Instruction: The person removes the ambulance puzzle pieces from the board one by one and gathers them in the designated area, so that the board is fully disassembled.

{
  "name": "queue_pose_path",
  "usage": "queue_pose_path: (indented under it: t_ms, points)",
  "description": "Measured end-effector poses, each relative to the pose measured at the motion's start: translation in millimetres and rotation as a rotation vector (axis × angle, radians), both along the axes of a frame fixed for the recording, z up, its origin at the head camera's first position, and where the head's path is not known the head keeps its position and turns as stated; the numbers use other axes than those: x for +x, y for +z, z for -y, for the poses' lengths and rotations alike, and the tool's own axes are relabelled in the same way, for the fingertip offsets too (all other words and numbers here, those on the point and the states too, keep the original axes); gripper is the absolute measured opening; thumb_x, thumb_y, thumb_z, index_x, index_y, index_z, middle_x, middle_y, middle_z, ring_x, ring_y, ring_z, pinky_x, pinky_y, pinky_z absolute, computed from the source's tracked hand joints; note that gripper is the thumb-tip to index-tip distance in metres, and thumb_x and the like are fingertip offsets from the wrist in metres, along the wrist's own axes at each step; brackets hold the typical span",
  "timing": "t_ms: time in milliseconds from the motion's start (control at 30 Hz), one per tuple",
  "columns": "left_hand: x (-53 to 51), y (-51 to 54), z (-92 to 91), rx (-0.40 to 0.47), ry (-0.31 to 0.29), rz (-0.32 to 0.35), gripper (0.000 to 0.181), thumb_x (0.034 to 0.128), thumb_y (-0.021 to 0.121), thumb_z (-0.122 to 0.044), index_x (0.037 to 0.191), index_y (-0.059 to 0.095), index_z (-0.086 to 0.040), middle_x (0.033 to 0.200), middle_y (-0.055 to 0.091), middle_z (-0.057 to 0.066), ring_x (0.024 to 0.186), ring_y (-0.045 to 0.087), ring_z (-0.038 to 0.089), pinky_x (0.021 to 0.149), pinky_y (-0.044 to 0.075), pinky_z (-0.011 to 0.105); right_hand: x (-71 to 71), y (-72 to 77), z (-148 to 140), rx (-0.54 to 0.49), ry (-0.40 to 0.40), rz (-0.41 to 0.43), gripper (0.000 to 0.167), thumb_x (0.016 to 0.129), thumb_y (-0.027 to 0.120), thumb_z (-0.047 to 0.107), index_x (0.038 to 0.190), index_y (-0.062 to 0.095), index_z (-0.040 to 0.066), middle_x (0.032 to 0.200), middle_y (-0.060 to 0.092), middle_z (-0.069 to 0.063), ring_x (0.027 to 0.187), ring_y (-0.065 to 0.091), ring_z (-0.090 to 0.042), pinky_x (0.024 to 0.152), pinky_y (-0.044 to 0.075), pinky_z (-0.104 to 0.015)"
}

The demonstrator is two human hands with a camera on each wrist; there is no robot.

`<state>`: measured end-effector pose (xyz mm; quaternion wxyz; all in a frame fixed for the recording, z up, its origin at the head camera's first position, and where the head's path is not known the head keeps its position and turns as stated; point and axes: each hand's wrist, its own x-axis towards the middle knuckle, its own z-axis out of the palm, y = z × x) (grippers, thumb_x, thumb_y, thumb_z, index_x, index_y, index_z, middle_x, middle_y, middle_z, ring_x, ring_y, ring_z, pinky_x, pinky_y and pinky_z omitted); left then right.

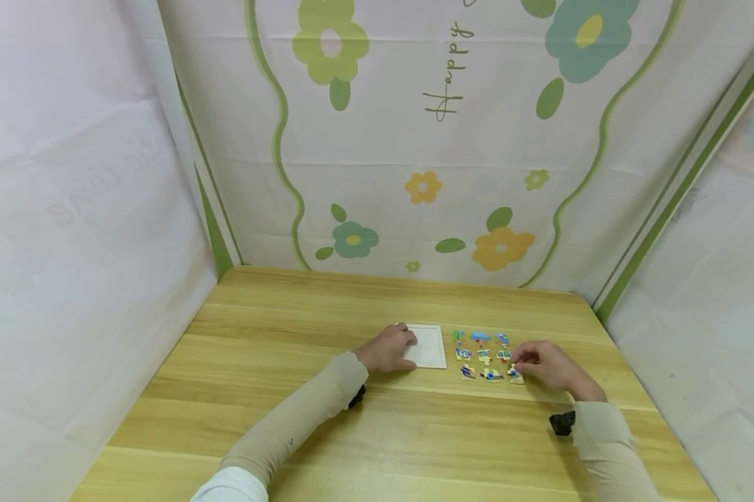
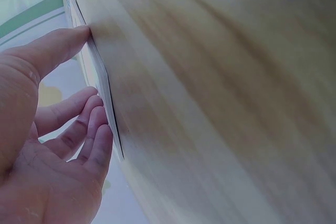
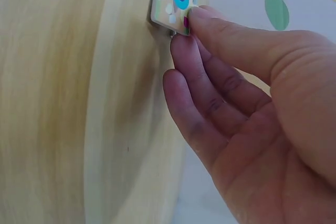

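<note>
My left hand point(image 1: 389, 348) rests on the left part of a white puzzle frame point(image 1: 442, 348) lying flat on the table. In the left wrist view, the thumb and bent fingertips of that hand point(image 2: 68, 124) touch the thin frame point(image 2: 106, 90). My right hand point(image 1: 549, 364) pinches a corner puzzle piece point(image 1: 515, 377) between thumb and fingers. Up close in the right wrist view, this puzzle piece point(image 3: 170, 9) is tilted up off the wood and has a blue ring printed on it; the right hand point(image 3: 236, 98) holds it by its edge.
Several colourful puzzle pieces point(image 1: 480, 337) lie in spaced rows right of the frame. The wooden table point(image 1: 377, 439) stretches toward the person. A flower-printed cloth point(image 1: 383, 139) hangs behind, and cloth walls stand on both sides.
</note>
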<state>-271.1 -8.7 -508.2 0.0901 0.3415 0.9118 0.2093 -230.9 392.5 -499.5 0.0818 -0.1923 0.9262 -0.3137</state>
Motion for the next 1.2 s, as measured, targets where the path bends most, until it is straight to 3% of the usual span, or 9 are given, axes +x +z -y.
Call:
queue_pose_path:
  t_ms: [333, 767, 1067, 1200]
  points:
    - [1.3, 0.5, -2.0, -0.005, 0.004, 0.008, 0.051, 0.0966, 0.079, -0.033, 0.137, 0.066, -0.005, 0.134, 0.061, 0.007, 0.114, 0.053, 0.019, 0.105, 0.048, 0.031, 0.8, -1.6, 2.7, 0.026, -0.040, 0.014, 0.008, 0.100, 0.070, 0.004, 0.103, 0.076, 0.008, 0.100, 0.075, -0.005, 0.087, 0.067, -0.011, 0.076, 0.055, -0.024]
    - [2.5, 1.4, -5.8, -0.006, -0.005, 0.004, 0.051, 0.0970, 0.079, -0.033, 0.137, 0.066, -0.005, 0.135, 0.061, 0.008, 0.115, 0.054, 0.020, 0.106, 0.048, 0.032, 1.0, -6.2, -5.0, 0.035, -0.063, 0.014, 0.007, 0.101, 0.071, 0.008, 0.104, 0.076, 0.012, 0.100, 0.075, -0.001, 0.087, 0.065, -0.005, 0.077, 0.055, -0.023]
    - [0.5, 1.8, -4.1, -0.012, -0.014, 0.020, 0.052, 0.0968, 0.079, -0.033, 0.138, 0.065, -0.005, 0.134, 0.060, 0.007, 0.114, 0.053, 0.019, 0.104, 0.048, 0.031, 5.8, 4.7, -0.6, 0.046, -0.091, 0.019, 0.010, 0.101, 0.072, 0.013, 0.108, 0.076, 0.007, 0.101, 0.075, -0.003, 0.089, 0.066, -0.009, 0.077, 0.056, -0.024]
    - [-1.8, 1.9, 0.8, 0.043, -0.018, 0.071, 0.054, 0.0964, 0.079, -0.032, 0.139, 0.064, -0.003, 0.135, 0.061, 0.008, 0.114, 0.054, 0.018, 0.103, 0.049, 0.031, 7.9, 10.7, 3.6, 0.058, -0.110, 0.037, 0.016, 0.104, 0.070, 0.020, 0.111, 0.076, 0.008, 0.103, 0.075, -0.002, 0.091, 0.066, -0.009, 0.078, 0.056, -0.024]
